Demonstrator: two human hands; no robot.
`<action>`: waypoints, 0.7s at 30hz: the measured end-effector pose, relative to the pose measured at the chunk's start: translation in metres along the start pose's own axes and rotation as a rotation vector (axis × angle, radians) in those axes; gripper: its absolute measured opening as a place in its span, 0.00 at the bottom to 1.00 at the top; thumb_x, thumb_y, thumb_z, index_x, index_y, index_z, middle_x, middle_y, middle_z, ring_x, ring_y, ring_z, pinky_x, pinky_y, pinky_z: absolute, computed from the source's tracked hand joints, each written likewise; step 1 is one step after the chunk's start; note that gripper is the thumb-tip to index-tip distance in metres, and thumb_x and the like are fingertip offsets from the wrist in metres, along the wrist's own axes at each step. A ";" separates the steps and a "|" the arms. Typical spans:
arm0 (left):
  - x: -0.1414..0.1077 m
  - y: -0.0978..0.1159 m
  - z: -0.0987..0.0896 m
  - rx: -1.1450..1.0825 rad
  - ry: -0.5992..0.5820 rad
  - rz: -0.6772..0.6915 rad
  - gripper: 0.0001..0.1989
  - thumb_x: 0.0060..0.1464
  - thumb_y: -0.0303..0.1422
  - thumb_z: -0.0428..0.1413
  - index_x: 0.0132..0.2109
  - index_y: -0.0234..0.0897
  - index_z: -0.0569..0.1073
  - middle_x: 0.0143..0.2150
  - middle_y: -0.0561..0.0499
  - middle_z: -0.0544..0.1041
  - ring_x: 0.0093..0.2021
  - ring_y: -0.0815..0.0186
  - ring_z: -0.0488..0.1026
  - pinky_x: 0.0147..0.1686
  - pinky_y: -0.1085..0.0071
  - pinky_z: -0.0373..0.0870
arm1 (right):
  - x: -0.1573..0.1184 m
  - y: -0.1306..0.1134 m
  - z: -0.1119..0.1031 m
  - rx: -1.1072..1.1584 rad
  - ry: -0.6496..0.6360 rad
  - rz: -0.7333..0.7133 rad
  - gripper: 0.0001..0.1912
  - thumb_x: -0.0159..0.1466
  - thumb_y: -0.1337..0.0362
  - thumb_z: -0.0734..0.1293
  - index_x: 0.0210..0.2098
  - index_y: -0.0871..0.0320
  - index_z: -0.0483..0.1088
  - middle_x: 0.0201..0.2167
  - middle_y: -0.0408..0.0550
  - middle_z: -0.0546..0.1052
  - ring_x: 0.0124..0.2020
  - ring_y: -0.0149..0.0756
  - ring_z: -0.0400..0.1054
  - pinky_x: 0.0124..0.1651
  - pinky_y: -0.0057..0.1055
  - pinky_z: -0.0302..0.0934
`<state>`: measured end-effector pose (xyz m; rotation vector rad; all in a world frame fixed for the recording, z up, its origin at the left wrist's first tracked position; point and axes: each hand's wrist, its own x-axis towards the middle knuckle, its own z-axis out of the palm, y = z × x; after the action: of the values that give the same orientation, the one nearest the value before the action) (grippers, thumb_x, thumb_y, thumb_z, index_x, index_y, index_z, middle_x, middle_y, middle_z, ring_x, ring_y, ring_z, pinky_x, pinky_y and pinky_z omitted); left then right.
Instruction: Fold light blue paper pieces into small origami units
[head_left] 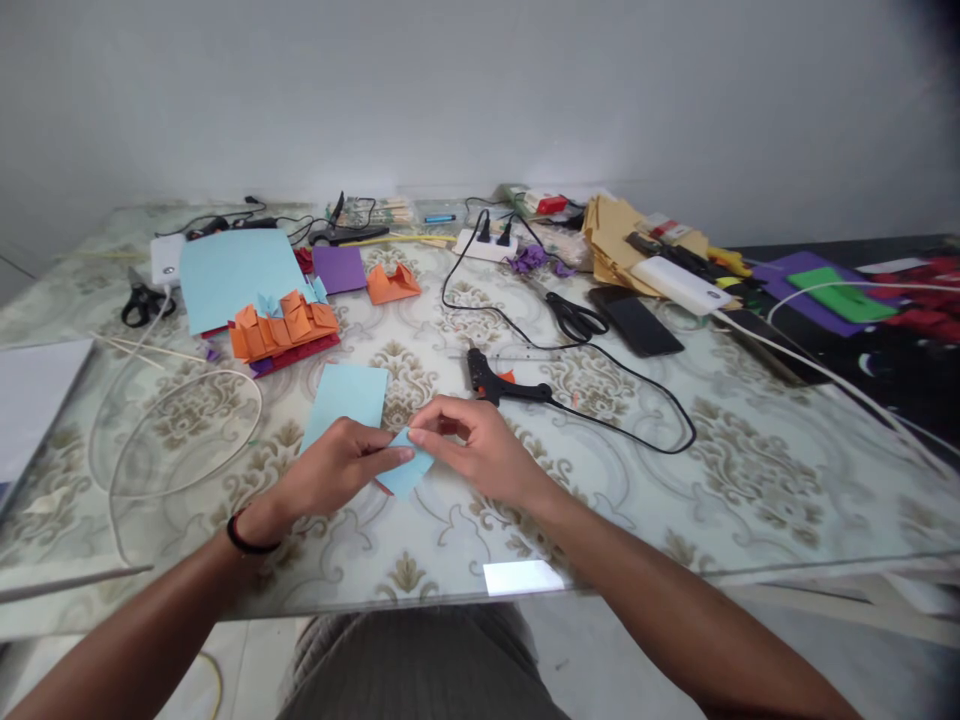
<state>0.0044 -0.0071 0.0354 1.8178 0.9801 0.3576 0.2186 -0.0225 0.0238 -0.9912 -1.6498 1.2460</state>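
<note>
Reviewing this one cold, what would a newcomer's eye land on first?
Probably the small folded light-blue paper pinched between the left hand and right hand, near the table's front edge. Next, the bright orange folded pieces beyond the left hand, left of centre. Then the black glue gun just beyond the right hand, its cord looping to the right.

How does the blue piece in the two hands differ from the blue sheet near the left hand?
The piece is held between the fingers of the left hand and right hand, while the sheet lies on the table. The piece looks smaller than the sheet, though fingers cover part of it. Both are light blue.
</note>
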 end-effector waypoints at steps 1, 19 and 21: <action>0.000 0.000 0.000 -0.004 -0.002 -0.004 0.26 0.65 0.44 0.53 0.24 0.37 0.53 0.23 0.58 0.48 0.25 0.73 0.46 0.22 0.73 0.45 | 0.000 0.000 0.000 0.000 0.008 -0.008 0.07 0.66 0.60 0.71 0.35 0.57 0.76 0.33 0.45 0.79 0.34 0.34 0.72 0.39 0.30 0.65; -0.001 0.001 0.001 0.055 0.110 -0.038 0.25 0.65 0.47 0.51 0.25 0.35 0.64 0.22 0.57 0.59 0.25 0.72 0.55 0.25 0.73 0.53 | 0.004 0.004 -0.005 0.022 0.122 0.050 0.07 0.63 0.60 0.73 0.34 0.58 0.79 0.30 0.45 0.81 0.30 0.32 0.70 0.35 0.30 0.63; -0.001 0.000 0.002 0.031 0.126 -0.035 0.25 0.66 0.47 0.51 0.26 0.34 0.66 0.23 0.56 0.62 0.25 0.71 0.57 0.25 0.74 0.55 | 0.004 0.004 -0.006 0.042 0.125 0.060 0.07 0.62 0.60 0.73 0.34 0.58 0.79 0.29 0.44 0.80 0.30 0.32 0.70 0.36 0.30 0.63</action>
<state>0.0050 -0.0085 0.0347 1.8213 1.1085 0.4420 0.2231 -0.0160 0.0218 -1.0773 -1.5024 1.2275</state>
